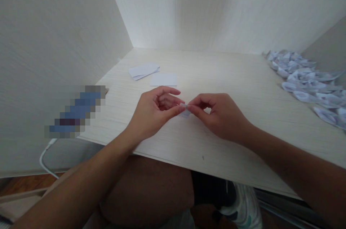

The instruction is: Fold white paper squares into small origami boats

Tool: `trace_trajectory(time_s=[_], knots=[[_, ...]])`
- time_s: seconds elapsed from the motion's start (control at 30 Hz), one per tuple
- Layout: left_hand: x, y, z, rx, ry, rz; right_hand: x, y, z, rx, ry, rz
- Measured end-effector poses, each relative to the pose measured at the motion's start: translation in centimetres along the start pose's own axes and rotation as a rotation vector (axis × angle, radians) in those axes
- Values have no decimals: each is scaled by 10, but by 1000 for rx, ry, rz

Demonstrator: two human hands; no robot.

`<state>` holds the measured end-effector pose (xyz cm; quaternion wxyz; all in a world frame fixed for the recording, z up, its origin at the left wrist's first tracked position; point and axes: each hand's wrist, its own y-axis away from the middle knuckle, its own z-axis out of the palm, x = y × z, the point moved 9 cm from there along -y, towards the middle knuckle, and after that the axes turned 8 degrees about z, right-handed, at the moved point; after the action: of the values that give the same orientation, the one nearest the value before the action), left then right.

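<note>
While the person sits at the tabletop (229, 74), the left hand (152, 113) and right hand (223, 115) meet above its near part. The fingers of both grasp a small white paper piece (185, 114): right thumb and index finger pinch its right end, left thumb bears on the left end, left index finger raised clear. Beyond the left hand lie a single white sheet (163, 79) and overlapping sheets (144, 70). Folded papers (305, 74), some with pocket-like openings, cover the right side.

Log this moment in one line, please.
left hand: holding white paper slip | right hand: pinching same slip | beyond hands: flat white papers | far right: folded white papers
</note>
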<state>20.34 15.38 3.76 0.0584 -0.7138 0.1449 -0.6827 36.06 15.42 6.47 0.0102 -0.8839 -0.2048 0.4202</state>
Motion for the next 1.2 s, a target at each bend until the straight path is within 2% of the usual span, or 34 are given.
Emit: trace_trajectory(time_s=[0.17, 0.33, 0.43, 0.53, 0.67, 0.77, 0.93, 1.07, 1.2], knots=[[-17, 1, 0, -19, 69, -128, 3, -2, -5, 16, -74, 93], [-16, 3, 4, -49, 70, -151, 10, -3, -5, -3, -181, 171], [-14, 5, 3, -33, 10, -168, 16, -5, 4, -83, -236, 190], [-13, 4, 1, -56, -81, -152, 15, -4, 12, -144, -187, 132], [-12, 3, 2, -141, -115, -127, 8, -2, 16, -152, -64, 45], [-11, 4, 5, -171, -121, -131, 6, -1, 18, -174, -54, 18], [-10, 6, 12, -162, -57, -134, 6, -1, 17, -153, -71, 1], [-11, 7, 14, -111, -13, -145, 0, 0, 12, -112, -39, -48], [-6, 8, 10, -92, -97, -90, -2, 1, 17, -183, 104, -84]])
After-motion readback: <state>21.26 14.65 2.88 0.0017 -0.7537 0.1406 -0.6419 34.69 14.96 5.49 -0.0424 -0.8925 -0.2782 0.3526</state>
